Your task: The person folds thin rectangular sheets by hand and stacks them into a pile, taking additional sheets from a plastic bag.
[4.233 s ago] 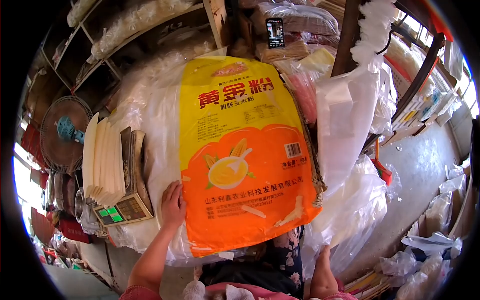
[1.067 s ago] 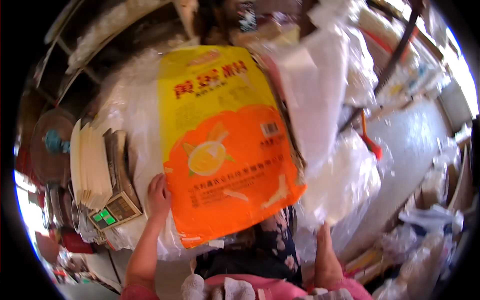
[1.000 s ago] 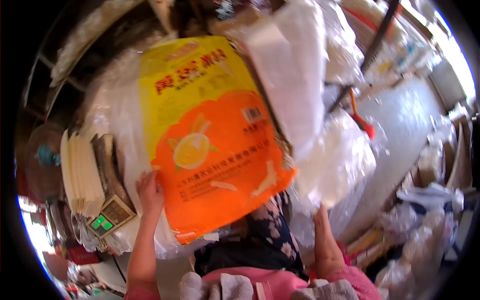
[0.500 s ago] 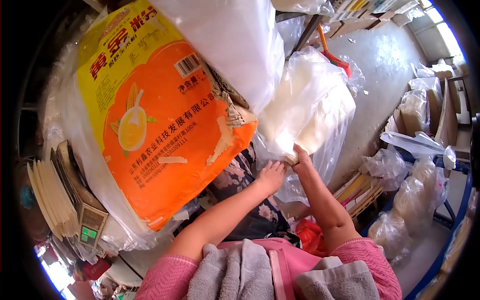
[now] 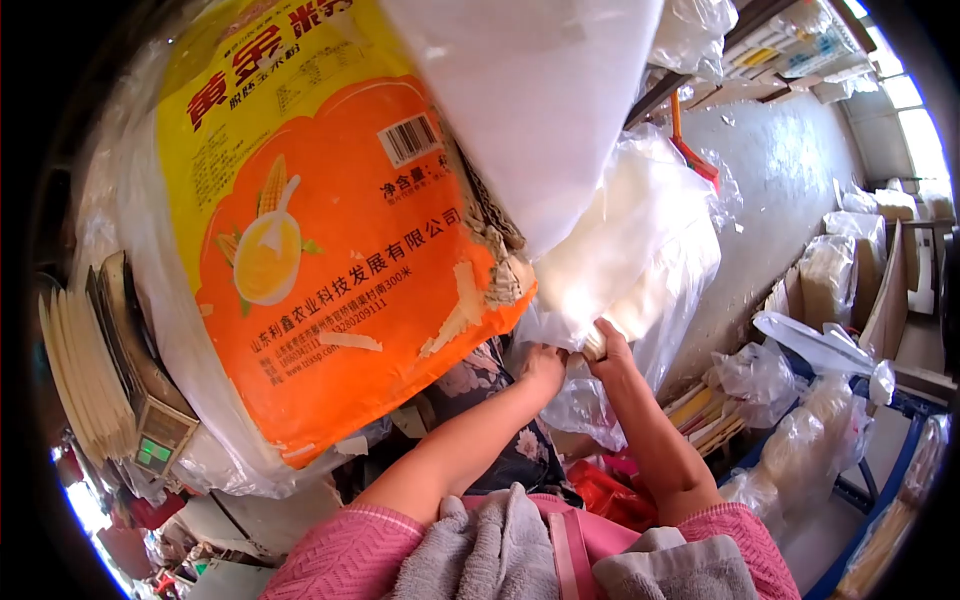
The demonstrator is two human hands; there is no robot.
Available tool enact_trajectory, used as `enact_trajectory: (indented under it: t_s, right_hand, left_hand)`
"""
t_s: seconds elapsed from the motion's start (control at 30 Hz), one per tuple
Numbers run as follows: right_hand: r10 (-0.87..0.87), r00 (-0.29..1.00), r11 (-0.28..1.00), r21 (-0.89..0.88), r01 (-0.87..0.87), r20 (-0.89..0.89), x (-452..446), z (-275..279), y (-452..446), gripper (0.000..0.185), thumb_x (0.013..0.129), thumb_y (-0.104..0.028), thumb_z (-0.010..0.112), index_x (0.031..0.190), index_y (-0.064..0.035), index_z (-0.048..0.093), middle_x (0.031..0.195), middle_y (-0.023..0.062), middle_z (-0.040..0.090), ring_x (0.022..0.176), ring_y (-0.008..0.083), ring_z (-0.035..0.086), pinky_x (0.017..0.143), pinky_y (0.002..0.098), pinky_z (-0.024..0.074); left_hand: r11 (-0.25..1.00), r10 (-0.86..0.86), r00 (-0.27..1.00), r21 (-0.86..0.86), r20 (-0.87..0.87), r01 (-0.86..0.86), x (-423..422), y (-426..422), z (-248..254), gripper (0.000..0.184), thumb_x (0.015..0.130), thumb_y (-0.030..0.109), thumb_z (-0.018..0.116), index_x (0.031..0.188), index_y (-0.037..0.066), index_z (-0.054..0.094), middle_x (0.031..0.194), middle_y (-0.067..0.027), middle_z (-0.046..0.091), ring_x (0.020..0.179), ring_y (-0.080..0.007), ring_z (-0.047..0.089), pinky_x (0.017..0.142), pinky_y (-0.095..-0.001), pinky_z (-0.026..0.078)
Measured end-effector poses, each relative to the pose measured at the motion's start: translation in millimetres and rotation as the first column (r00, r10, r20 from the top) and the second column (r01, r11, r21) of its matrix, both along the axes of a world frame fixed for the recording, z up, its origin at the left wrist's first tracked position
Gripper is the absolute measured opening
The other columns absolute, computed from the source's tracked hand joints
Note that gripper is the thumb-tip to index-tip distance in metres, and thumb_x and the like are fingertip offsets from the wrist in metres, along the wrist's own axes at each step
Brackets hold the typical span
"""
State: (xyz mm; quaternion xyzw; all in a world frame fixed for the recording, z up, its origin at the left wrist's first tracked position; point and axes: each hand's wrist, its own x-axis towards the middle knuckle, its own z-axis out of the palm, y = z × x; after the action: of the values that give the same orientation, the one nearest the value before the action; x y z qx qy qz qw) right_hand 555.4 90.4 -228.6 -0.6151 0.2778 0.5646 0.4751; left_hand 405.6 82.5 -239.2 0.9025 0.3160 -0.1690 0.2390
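Observation:
A large clear plastic bag [image 5: 650,230] with pale, cream-coloured contents stands in front of me. Its lower near end is gathered between my hands. The fingers of my left hand [image 5: 545,368] are curled on the plastic at the left side. Close by on the right, my right hand [image 5: 610,354] is closed around a bunched part of the bag, its thumb on top of a pale end. What exactly the bag contains cannot be made out through the bright plastic. Left of the bag lies a big orange and yellow printed sack [image 5: 340,240], its torn corner near my left hand.
White plastic sheeting [image 5: 530,100] hangs over the sack's right side. At left are stacked pale discs [image 5: 85,370] and a scale with a green display [image 5: 155,452]. Filled clear bags [image 5: 810,430] sit on a blue-framed rack at right. A red plastic bag [image 5: 610,495] lies below my right forearm.
My view has shifted, so the sack and bag appear larger or displaced. The left hand's fingers have gone from lying spread on the plastic to curling in on it. The right hand keeps its grip.

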Motion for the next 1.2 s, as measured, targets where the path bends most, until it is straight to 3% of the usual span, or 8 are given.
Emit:
enact_trajectory:
  t_s: [0.2, 0.53, 0.73, 0.93, 0.97, 1.07, 1.13, 1.2]
  right_hand:
    - [0.008, 0.999, 1.000, 0.010, -0.008, 0.044, -2.6, 6.4, 6.7, 0.038, 0.083, -0.018, 0.071, 0.114, -0.0038, 0.055, 0.106, 0.0144, 0.063, 0.091, 0.0305, 0.065, 0.073, 0.0443, 0.0581]
    - [0.056, 0.996, 0.996, -0.079, -0.050, 0.067, 10.9, 16.2, 13.7, 0.034, 0.081, -0.020, 0.073, 0.110, -0.0078, 0.058, 0.103, 0.0103, 0.064, 0.088, 0.0286, 0.066, 0.064, 0.0433, 0.0589]
    - [0.134, 0.989, 0.991, -0.036, -0.132, 0.062, 21.1, 30.1, 14.7, 0.037, 0.079, -0.023, 0.075, 0.110, -0.0107, 0.059, 0.103, 0.0080, 0.064, 0.091, 0.0270, 0.065, 0.067, 0.0415, 0.0576]
    - [0.214, 0.968, 0.974, -0.100, -0.202, 0.127, 41.2, 57.2, 9.9, 0.033, 0.078, -0.036, 0.074, 0.105, -0.0199, 0.064, 0.103, 0.0035, 0.063, 0.095, 0.0219, 0.060, 0.066, 0.0347, 0.0527]
    - [0.250, 0.958, 0.967, -0.077, -0.241, 0.142, 45.6, 64.3, 9.4, 0.032, 0.078, -0.036, 0.075, 0.104, -0.0207, 0.065, 0.103, 0.0033, 0.063, 0.096, 0.0204, 0.059, 0.065, 0.0339, 0.0525]
    - [0.258, 0.947, 0.960, -0.161, -0.229, 0.193, 62.9, 94.6, 9.2, 0.029, 0.076, -0.034, 0.076, 0.098, -0.0164, 0.067, 0.099, 0.0020, 0.064, 0.092, 0.0191, 0.062, 0.063, 0.0317, 0.0529]
    - [0.228, 0.948, 0.970, -0.132, -0.203, 0.223, 88.8, 109.0, 4.8, 0.032, 0.075, -0.032, 0.077, 0.098, -0.0136, 0.066, 0.095, 0.0025, 0.065, 0.087, 0.0194, 0.064, 0.061, 0.0306, 0.0542]
    - [0.271, 0.937, 0.962, -0.019, -0.274, 0.220, 115.8, 134.4, 0.3, 0.035, 0.075, -0.031, 0.077, 0.103, -0.0147, 0.063, 0.094, 0.0017, 0.065, 0.085, 0.0178, 0.064, 0.063, 0.0305, 0.0543]
  left_hand:
    - [0.981, 0.151, 0.983, -0.104, -0.106, -0.162, 9.4, 21.8, 10.9, 0.042, 0.091, 0.021, 0.046, 0.132, 0.010, 0.052, 0.137, -0.0111, 0.049, 0.129, -0.0270, 0.042, 0.103, -0.0414, 0.036]
    - [0.985, -0.030, 0.950, -0.172, -0.312, -0.026, 27.2, 16.7, -7.5, 0.054, 0.095, 0.025, 0.038, 0.148, 0.020, 0.028, 0.155, -0.0053, 0.023, 0.143, -0.0246, 0.018, 0.115, -0.0460, 0.011]
    - [0.992, -0.011, 0.940, -0.118, -0.341, -0.031, 30.0, 23.9, -8.0, 0.064, 0.089, 0.023, 0.049, 0.149, 0.020, 0.025, 0.155, -0.0066, 0.023, 0.142, -0.0267, 0.024, 0.113, -0.0442, 0.023]
    - [0.854, 0.021, 0.995, -0.516, -0.099, -0.069, 16.2, 43.9, 37.3, 0.061, 0.085, 0.014, 0.050, 0.144, 0.014, 0.035, 0.144, -0.0137, 0.041, 0.132, -0.0289, 0.041, 0.103, -0.0405, 0.037]
    - [0.756, 0.135, 0.991, -0.649, 0.023, -0.088, 16.5, 48.1, 27.9, 0.046, 0.083, 0.013, 0.049, 0.128, 0.010, 0.054, 0.125, -0.0180, 0.058, 0.116, -0.0319, 0.056, 0.095, -0.0383, 0.044]
    - [0.449, 0.686, 0.726, -0.816, 0.053, -0.365, 9.5, 55.7, 23.5, 0.032, 0.083, 0.013, 0.051, 0.111, 0.008, 0.064, 0.108, -0.0179, 0.065, 0.105, -0.0318, 0.062, 0.089, -0.0409, 0.048]
    - [0.503, 0.828, 0.555, -0.539, 0.078, -0.675, 4.3, 62.2, 47.9, 0.030, 0.083, 0.010, 0.048, 0.109, 0.006, 0.065, 0.109, -0.0176, 0.065, 0.105, -0.0306, 0.062, 0.091, -0.0400, 0.047]
    - [0.326, 0.945, 0.294, -0.509, 0.145, -0.797, 7.1, 56.2, -0.7, 0.040, 0.084, 0.011, 0.052, 0.123, 0.007, 0.057, 0.121, -0.0172, 0.060, 0.112, -0.0282, 0.058, 0.089, -0.0404, 0.047]
